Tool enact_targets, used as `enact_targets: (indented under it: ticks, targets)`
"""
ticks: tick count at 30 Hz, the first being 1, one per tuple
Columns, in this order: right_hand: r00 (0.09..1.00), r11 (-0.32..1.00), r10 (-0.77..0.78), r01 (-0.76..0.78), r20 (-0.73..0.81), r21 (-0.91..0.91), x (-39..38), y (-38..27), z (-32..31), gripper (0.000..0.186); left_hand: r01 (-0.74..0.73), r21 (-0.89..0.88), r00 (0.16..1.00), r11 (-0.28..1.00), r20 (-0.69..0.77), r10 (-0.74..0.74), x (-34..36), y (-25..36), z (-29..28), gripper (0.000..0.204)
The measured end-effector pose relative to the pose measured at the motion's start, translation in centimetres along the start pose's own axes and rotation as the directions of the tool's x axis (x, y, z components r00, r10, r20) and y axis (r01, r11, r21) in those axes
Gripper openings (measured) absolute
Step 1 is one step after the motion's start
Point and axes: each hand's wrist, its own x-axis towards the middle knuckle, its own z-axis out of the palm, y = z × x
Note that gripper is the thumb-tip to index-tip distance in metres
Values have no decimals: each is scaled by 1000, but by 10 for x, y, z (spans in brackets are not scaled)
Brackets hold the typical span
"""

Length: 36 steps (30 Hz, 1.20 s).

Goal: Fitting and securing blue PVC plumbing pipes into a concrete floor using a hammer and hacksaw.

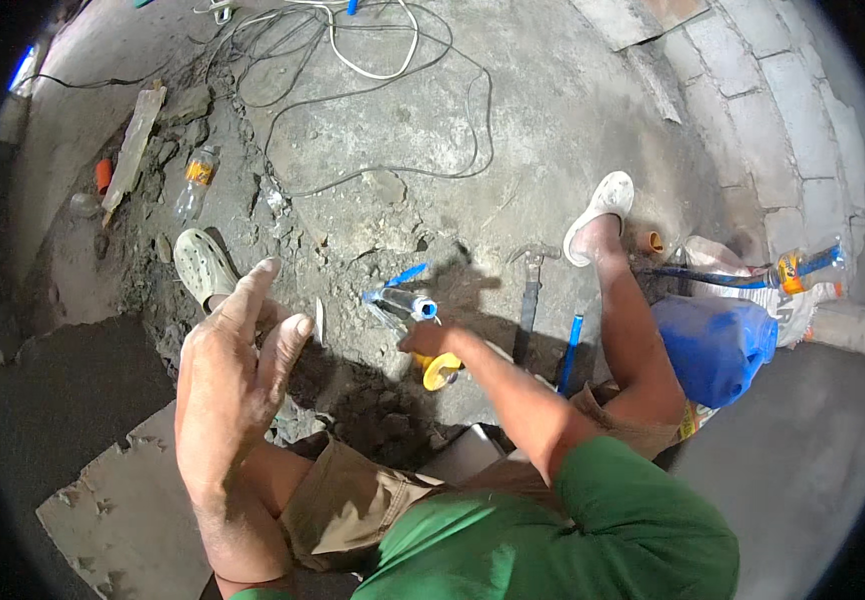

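Observation:
My left hand (228, 375) is raised above the rubble on the left, its fingers stretched out and nothing in it. Lower down, my right hand (427, 341) reaches to the broken ground between my feet, its fingers curled and partly hidden. It is right beside the open end of a blue pipe (427, 309) partly wrapped in clear plastic. Just below the hand is a yellow ring-shaped thing (442, 371); whether the fingers grip it is hard to see. Another blue piece (408, 274) lies behind the pipe. A hammer (529, 305) lies to the right.
A loose blue pipe (571, 352) lies near my right leg, by a blue plastic jug (718, 345). Farther right are a sack (803, 305) and an orange pipe piece (655, 242). A plastic bottle (196, 183) lies far left; a black cable (373, 178) loops across the concrete.

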Motion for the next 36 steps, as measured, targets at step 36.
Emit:
enact_targets:
  ticks: [36]
  targets:
    - [900, 517, 427, -168, -82, 839, 8, 89, 14, 22, 4, 127, 991, 992, 132, -20, 0, -5, 12, 52]
